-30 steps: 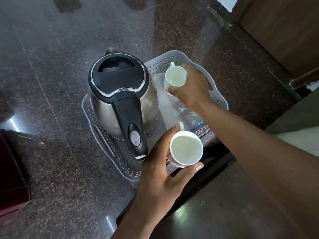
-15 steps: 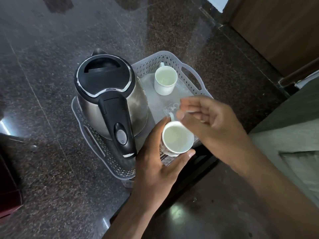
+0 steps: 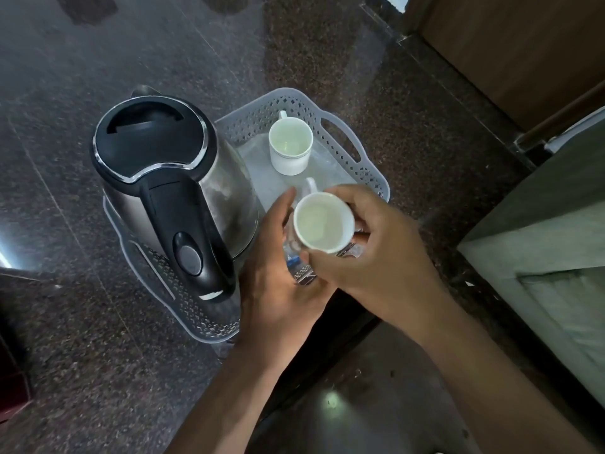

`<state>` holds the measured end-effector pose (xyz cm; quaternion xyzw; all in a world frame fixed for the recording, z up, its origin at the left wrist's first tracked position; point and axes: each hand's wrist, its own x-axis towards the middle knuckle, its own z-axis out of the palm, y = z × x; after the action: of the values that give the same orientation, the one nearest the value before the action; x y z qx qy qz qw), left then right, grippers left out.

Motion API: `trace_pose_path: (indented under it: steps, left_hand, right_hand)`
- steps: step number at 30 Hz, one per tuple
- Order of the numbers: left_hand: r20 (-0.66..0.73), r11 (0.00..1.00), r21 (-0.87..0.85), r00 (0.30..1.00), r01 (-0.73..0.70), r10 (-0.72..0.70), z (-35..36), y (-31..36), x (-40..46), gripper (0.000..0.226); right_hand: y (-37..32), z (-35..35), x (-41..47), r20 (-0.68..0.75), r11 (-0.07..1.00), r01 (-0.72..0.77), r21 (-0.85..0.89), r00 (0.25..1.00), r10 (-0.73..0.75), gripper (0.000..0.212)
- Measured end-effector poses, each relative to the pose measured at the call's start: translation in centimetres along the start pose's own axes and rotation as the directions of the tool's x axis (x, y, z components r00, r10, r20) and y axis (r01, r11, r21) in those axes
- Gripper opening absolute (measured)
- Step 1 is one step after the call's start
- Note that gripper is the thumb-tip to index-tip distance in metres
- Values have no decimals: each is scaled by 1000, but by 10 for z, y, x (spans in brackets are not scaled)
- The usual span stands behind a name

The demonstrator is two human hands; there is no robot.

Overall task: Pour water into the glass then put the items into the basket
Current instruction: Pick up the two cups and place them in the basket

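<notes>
A grey perforated basket [image 3: 376,178] sits on the dark speckled stone surface. In its left half stands a steel electric kettle [image 3: 157,152] with a black lid and handle. One white cup [image 3: 289,145] stands in the basket's far corner. A second white cup [image 3: 322,222] is held above the basket's near right part. My right hand [image 3: 376,257] grips it from the right, and my left hand [image 3: 271,283] curls round its left side and underside. Under the hands lies a clear plastic bottle [image 3: 296,262], mostly hidden.
A wooden panel [image 3: 507,44] rises at the top right. A grey-green cushioned piece of furniture [image 3: 556,240] fills the right edge. A dark glossy ledge [image 3: 360,404] lies below my arms. A dark red object [image 3: 13,381] sits at the left edge.
My right hand let go of the far cup, left it standing in the basket, and came back to grip the cup in my left hand.
</notes>
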<state>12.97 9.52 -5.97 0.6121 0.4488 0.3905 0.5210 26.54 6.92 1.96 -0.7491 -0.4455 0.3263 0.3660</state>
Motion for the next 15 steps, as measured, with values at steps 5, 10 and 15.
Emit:
trace_pose_path:
  steps: [5,10,15]
  left_hand:
    - [7,963,247,994,104,-109,-3,14,-3,90]
    - [60,908,408,989,98,-133,-6,17,-7,62]
    - [131,890,446,977,91,-166,-8,21,-10,63]
  right_hand:
    - [-5,-5,31,-123,990,-6,-144,992,-12,62]
    - [7,8,72,-202,952,-62,-301,979,0,62]
    - [22,23,100,-236,913,-134,-384,971,44,64]
